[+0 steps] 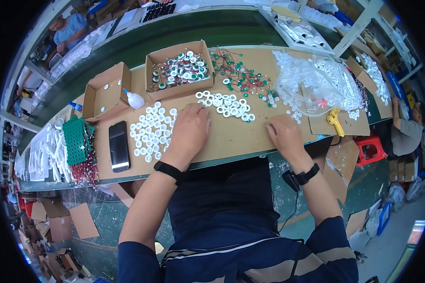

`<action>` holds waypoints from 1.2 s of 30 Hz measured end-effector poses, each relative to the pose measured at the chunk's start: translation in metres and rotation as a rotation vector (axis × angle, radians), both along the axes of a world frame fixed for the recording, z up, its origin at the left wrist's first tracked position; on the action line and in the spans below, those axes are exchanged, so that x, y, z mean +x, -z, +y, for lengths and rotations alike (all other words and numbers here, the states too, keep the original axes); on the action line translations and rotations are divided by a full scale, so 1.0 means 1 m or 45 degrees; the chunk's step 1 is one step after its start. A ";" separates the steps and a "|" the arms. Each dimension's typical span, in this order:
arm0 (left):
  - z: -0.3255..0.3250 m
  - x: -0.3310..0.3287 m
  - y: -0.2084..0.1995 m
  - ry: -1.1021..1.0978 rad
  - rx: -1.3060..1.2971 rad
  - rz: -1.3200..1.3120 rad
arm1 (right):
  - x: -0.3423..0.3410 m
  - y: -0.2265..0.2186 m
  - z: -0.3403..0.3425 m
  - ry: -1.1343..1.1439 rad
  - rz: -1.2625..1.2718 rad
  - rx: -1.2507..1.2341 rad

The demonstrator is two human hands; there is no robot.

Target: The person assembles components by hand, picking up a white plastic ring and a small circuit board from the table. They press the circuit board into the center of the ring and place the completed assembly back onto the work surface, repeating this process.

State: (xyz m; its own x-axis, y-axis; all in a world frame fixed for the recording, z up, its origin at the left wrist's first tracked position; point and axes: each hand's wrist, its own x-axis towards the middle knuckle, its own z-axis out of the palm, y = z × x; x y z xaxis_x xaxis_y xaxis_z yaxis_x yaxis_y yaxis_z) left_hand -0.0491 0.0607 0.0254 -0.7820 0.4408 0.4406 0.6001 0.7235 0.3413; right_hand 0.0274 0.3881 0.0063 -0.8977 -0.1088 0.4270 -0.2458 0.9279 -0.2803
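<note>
My left hand (pixel 191 132) rests closed on the cardboard-topped table, fingers curled under. To its left are many small white round caps (pixel 151 129); just beyond it lies a pile of white rings (pixel 226 104). My right hand (pixel 285 134), also closed, rests near the front edge, right of the rings. No object shows in either hand, though their palms are hidden. Green discs with red wires (pixel 243 73) lie scattered beyond the rings. A cardboard box (pixel 180 91) at the back holds assembled white-and-green pieces with wires.
Left stand a nearly empty cardboard box (pixel 104 104), a white squeeze bottle (pixel 135 100), a black phone (pixel 119 146) and stacked green pieces with red wires (pixel 77 141). Right are clear plastic bags (pixel 297 87) and a yellow glue gun (pixel 335 121). A red stool (pixel 369 150) and other people are farther off.
</note>
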 end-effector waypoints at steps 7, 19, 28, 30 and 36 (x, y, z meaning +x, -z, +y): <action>-0.017 0.019 -0.003 0.060 -0.106 -0.244 | 0.011 -0.005 -0.053 -0.566 -0.134 -0.300; -0.019 0.056 0.014 0.184 0.117 -0.095 | -0.006 -0.004 -0.046 -0.507 -0.169 -0.337; -0.041 0.051 0.024 0.224 0.228 -0.023 | -0.011 -0.004 -0.054 -0.399 -0.277 -0.277; -0.035 0.052 0.024 0.234 0.237 -0.007 | -0.013 -0.003 -0.058 -0.426 -0.272 -0.236; -0.028 0.054 0.012 0.106 0.207 0.034 | -0.016 -0.009 -0.051 -0.348 -0.422 -0.378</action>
State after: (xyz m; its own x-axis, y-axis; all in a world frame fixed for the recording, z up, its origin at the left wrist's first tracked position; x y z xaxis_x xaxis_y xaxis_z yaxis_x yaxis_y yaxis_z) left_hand 0.0054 0.0332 0.0137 -0.7329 0.4246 0.5316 0.6659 0.6076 0.4329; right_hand 0.0112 0.3368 0.0151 -0.9458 -0.2752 0.1726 -0.3211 0.7110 -0.6256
